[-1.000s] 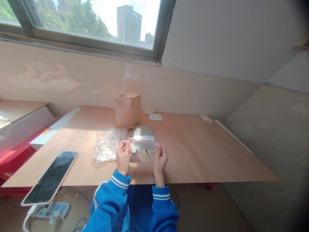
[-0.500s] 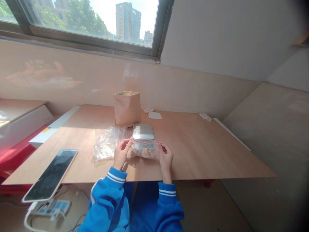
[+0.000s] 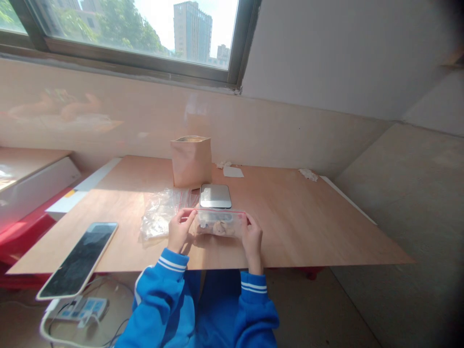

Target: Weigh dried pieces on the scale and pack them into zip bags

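Note:
A clear zip bag (image 3: pixel 219 226) with a red seal line along its top edge is stretched between my two hands; pale brownish pieces lie in its bottom. My left hand (image 3: pixel 180 229) pinches the left end of the red seal, and my right hand (image 3: pixel 252 234) pinches the right end. Just behind the bag sits a small digital scale (image 3: pixel 215 195) with a silver plate, its near edge partly covered by the bag. Left of my left hand lies a pile of clear zip bags (image 3: pixel 158 217).
A brown kraft paper bag (image 3: pixel 191 163) stands open behind the scale. A smartphone (image 3: pixel 79 261) overhangs the table's left front edge, above a power strip (image 3: pixel 80 309). White paper (image 3: pixel 233 172) and crumpled tissue (image 3: pixel 308 174) lie towards the back.
My hands have moved slightly apart. The bag's red seal line, wavy before, is now pulled straight and taut.

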The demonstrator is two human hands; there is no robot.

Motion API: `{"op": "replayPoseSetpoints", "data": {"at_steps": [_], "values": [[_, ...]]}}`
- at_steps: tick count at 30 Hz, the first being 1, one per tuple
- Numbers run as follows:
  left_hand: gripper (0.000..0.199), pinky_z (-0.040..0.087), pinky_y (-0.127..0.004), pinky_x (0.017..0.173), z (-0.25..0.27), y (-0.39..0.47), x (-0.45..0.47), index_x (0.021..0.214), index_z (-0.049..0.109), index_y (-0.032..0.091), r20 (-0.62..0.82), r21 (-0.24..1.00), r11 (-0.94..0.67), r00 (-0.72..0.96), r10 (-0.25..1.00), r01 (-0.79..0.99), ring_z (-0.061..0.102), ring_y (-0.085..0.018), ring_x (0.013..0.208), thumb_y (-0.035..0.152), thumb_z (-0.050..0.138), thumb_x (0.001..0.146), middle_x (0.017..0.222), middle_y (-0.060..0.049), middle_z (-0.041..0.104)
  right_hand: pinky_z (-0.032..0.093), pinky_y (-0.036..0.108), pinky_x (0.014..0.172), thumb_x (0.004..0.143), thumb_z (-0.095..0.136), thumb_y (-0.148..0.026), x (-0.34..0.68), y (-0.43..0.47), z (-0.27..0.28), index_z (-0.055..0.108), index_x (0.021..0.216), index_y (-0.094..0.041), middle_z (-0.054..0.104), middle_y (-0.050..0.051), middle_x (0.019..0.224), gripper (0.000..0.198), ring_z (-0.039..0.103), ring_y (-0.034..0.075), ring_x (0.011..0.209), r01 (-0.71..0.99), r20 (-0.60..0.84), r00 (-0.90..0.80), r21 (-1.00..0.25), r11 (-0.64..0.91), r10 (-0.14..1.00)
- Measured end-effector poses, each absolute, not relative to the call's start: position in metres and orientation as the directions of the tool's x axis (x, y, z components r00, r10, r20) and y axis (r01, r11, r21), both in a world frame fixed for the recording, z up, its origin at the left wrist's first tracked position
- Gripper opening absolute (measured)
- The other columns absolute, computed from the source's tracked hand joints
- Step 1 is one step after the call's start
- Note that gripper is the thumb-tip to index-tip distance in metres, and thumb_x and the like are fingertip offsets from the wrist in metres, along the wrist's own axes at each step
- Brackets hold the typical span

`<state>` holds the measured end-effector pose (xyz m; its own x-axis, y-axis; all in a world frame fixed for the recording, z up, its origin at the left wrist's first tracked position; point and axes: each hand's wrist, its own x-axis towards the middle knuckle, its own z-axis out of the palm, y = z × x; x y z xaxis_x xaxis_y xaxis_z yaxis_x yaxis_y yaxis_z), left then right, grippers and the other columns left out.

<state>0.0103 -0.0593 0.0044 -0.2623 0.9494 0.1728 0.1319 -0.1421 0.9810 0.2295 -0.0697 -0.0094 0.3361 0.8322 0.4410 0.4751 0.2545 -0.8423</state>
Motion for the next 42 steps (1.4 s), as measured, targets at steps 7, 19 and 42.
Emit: {"op": "replayPoseSetpoints", "data": {"at_steps": [7,19,42], "values": [[0.032,0.047,-0.033,0.082,-0.002,-0.057,0.008,0.085,0.067,0.017,0.186,0.976,-0.148,-0.264,0.946,0.158,0.063,-0.02,0.085,0.048,0.063,0.078,0.086,-0.006,0.07,0.049,0.032,0.076,0.089,0.046,-0.05,0.226,-0.065,-0.016,0.068,0.088,-0.017,0.071,0.009,0.09,0.04,0.064,0.021,0.083,0.411,0.43,0.386,-0.872,0.265,0.816],[0.032,0.049,-0.032,0.078,0.001,-0.057,0.01,0.087,0.069,0.017,0.173,0.984,-0.163,-0.162,0.972,0.07,0.064,-0.02,0.085,0.047,0.065,0.076,0.089,-0.007,0.071,0.048,0.032,0.075,0.082,0.061,-0.049,0.22,-0.065,-0.015,0.068,0.09,-0.016,0.071,0.008,0.09,0.035,0.062,0.02,0.081,0.213,0.294,0.32,-0.949,0.234,0.901],[0.034,0.049,-0.032,0.079,-0.002,-0.057,0.013,0.091,0.066,0.017,0.134,0.991,-0.13,-0.158,0.978,0.037,0.064,-0.02,0.084,0.046,0.066,0.074,0.087,-0.006,0.07,0.049,0.03,0.072,0.076,0.067,-0.05,0.214,-0.062,-0.02,0.068,0.084,-0.016,0.07,0.006,0.081,0.035,0.063,0.019,0.077,-0.003,0.171,0.344,-0.983,0.183,0.923]]}}
